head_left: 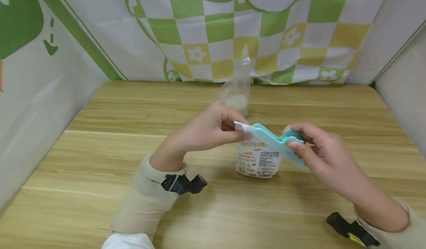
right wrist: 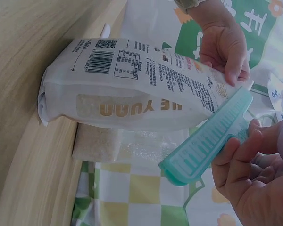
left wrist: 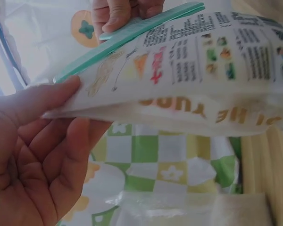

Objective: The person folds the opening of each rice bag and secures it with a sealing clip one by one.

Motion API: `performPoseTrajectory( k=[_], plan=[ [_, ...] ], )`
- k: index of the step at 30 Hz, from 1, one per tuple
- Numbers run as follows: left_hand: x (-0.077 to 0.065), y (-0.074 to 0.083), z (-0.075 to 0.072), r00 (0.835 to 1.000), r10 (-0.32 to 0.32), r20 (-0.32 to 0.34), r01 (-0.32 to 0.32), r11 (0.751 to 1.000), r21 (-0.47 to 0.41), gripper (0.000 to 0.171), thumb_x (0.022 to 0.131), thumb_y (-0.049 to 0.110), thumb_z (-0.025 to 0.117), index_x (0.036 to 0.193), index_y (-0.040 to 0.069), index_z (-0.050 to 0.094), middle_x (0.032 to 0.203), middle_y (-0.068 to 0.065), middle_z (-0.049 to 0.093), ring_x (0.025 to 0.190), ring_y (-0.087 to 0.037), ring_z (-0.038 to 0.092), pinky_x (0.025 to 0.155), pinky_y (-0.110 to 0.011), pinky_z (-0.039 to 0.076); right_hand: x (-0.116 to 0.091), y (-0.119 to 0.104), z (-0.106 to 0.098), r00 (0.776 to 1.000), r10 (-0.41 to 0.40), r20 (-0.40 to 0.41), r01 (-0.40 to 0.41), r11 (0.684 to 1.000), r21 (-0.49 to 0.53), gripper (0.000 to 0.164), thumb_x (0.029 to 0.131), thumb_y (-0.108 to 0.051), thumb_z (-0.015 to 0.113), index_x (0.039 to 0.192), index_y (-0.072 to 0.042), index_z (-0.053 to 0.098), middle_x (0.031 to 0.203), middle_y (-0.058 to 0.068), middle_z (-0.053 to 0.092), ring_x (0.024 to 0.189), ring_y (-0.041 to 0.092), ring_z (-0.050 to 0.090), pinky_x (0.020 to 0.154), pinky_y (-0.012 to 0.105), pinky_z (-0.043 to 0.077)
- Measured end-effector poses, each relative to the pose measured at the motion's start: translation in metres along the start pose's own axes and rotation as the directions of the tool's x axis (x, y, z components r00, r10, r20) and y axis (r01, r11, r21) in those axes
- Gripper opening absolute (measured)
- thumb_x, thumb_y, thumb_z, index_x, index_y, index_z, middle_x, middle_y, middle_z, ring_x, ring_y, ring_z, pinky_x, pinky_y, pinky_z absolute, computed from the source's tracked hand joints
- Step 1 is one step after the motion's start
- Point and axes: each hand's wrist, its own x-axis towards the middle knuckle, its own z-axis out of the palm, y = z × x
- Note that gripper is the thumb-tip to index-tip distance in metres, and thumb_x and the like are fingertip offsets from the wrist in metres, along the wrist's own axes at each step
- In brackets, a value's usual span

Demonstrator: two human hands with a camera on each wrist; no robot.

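A white printed food bag [head_left: 257, 162] stands upright on the wooden table. My left hand [head_left: 206, 130] pinches its top corner between thumb and fingers, as the left wrist view shows at the bag's edge [left wrist: 92, 89]. A teal bag clip [head_left: 271, 138] lies slanted along the bag's top. My right hand [head_left: 327, 156] grips the clip's handle end with thumb and fingers. Seen from the right wrist, the ribbed clip [right wrist: 207, 141] reaches past the bag's side. Whether its jaws are fully closed on the bag, I cannot tell.
Behind the printed bag, a clear plastic bag [head_left: 237, 101] with pale grains stands near the table's back edge. Beyond the table [head_left: 100, 160] hangs a green and yellow checked cloth [head_left: 219, 27]. White panels flank the left and right sides.
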Motion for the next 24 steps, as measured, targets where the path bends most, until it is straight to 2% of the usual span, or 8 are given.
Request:
performPoseTrajectory(
  k=[3, 7, 17, 21, 24],
  plan=[
    [-0.0042, 0.0032, -0.0043, 1.000, 0.008, 0.002, -0.008, 1.000, -0.027, 0.012, 0.093, -0.001, 0.079, 0.103, -0.007, 0.079, 0.093, -0.012, 0.080, 0.081, -0.016, 0.078, 0.075, -0.033, 0.065, 0.0018, -0.0002, -0.0001, 1.000, 0.009, -0.002, -0.009, 1.000, -0.009, 0.019, 0.100, 0.002, 0.068, 0.119, -0.002, 0.069, 0.090, 0.002, 0.067, 0.066, 0.008, 0.055, 0.045, 0.021, 0.041],
    [-0.0075, 0.0060, -0.0073, 0.999, 0.011, -0.046, -0.014, 0.998, -0.061, 0.010, 0.094, 0.000, 0.077, 0.102, -0.006, 0.079, 0.090, -0.012, 0.080, 0.079, -0.018, 0.078, 0.074, -0.035, 0.064, 0.0013, 0.0004, -0.0005, 1.000, 0.024, -0.007, -0.024, 1.000, -0.017, 0.019, 0.100, 0.001, 0.069, 0.119, -0.003, 0.070, 0.090, 0.002, 0.066, 0.066, 0.009, 0.055, 0.044, 0.022, 0.039],
    [-0.0045, 0.0073, -0.0003, 0.986, 0.092, -0.136, -0.092, 0.996, 0.002, 0.010, 0.098, 0.001, 0.070, 0.100, -0.005, 0.078, 0.084, -0.008, 0.077, 0.068, -0.012, 0.067, 0.063, -0.028, 0.056, -0.0023, 0.0028, 0.0020, 0.999, 0.004, -0.037, -0.003, 1.000, 0.027, 0.020, 0.099, 0.002, 0.069, 0.118, -0.003, 0.070, 0.086, -0.006, 0.063, 0.066, 0.008, 0.054, 0.044, 0.023, 0.037],
    [-0.0057, 0.0084, -0.0008, 0.983, 0.092, -0.161, -0.090, 0.996, 0.023, 0.011, 0.097, 0.000, 0.070, 0.100, -0.004, 0.079, 0.080, -0.007, 0.076, 0.063, -0.011, 0.060, 0.057, -0.025, 0.048, -0.0007, 0.0019, 0.0031, 0.999, 0.015, -0.032, -0.014, 0.999, 0.032, 0.020, 0.100, 0.002, 0.068, 0.119, -0.002, 0.070, 0.088, -0.006, 0.064, 0.067, 0.009, 0.055, 0.047, 0.022, 0.040],
    [-0.0064, 0.0092, -0.0015, 0.983, 0.082, -0.167, -0.077, 0.996, 0.036, 0.010, 0.097, 0.001, 0.070, 0.100, -0.004, 0.079, 0.080, -0.006, 0.076, 0.063, -0.010, 0.059, 0.057, -0.025, 0.047, 0.0012, 0.0005, 0.0044, 0.999, 0.018, -0.032, -0.017, 0.999, 0.037, 0.019, 0.100, 0.003, 0.068, 0.119, -0.001, 0.070, 0.089, -0.004, 0.064, 0.068, 0.009, 0.055, 0.048, 0.022, 0.042]
  ],
)
